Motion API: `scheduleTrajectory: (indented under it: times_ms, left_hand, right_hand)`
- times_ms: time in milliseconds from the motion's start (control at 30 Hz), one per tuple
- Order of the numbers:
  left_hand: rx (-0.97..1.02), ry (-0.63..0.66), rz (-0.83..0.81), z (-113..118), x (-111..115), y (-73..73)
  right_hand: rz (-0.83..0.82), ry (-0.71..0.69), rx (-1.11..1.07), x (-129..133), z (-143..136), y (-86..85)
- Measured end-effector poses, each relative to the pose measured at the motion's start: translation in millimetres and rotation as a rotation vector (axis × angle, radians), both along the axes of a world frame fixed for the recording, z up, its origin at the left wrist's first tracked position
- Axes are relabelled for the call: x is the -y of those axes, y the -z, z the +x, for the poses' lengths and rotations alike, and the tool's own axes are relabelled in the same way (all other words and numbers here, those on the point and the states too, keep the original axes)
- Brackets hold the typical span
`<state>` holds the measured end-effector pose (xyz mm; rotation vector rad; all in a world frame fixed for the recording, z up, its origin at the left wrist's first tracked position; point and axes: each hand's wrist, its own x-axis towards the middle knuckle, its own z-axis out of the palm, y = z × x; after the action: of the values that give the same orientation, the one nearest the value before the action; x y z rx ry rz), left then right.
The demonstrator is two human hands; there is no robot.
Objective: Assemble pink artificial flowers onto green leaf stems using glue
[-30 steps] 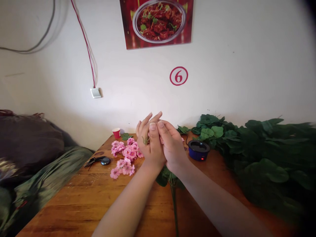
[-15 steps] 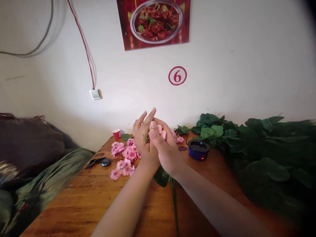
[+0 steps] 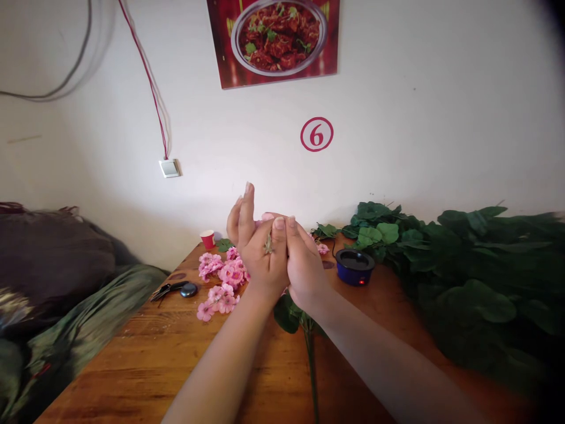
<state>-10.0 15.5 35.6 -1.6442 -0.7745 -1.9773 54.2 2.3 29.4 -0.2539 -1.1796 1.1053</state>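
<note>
My left hand point(image 3: 262, 253) and my right hand point(image 3: 306, 259) are pressed together above the wooden table. Between them is a pink artificial flower point(image 3: 265, 217), mostly hidden, with a little petal showing at the top. Its small green stem end point(image 3: 268, 244) pokes out between the fingers of my left hand, two or more of which point upward. The right hand wraps the flower from the right, thumb beside the left thumb. Below my hands lies a green artificial stem point(image 3: 311, 365) with leaves.
Loose pink artificial flowers point(image 3: 232, 272) lie left of my hands, near a red paper cup point(image 3: 207, 239) and black-handled scissors point(image 3: 176, 287). A blue melting pot point(image 3: 355, 268) with a lit red light stands right. Green artificial leaves point(image 3: 477, 294) are heaped along the table's point(image 3: 145, 365) right side.
My right thumb has moved from across the flower to beside the left thumb. The left hand has turned and its raised fingers shifted left; less pink petal shows.
</note>
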Motion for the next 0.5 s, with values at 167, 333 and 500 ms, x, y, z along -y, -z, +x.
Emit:
scheduleTrajectory:
  times_ms: [167, 333, 500]
  left_hand:
    - [-0.056, 0.004, 0.069, -0.5, -1.6, -2.1]
    - [-0.045, 0.089, 0.040, -1.6, -1.1, -1.7]
    - [0.019, 0.141, -0.020, 0.1, 1.3, 0.4]
  right_hand:
    - [-0.022, 0.025, -0.051, 1.2, -0.8, 0.4]
    - [0.001, 0.055, -0.037, 5.1, -3.3, -0.2]
    - [0.012, -0.009, -0.021, 4.3, -4.0, 1.5]
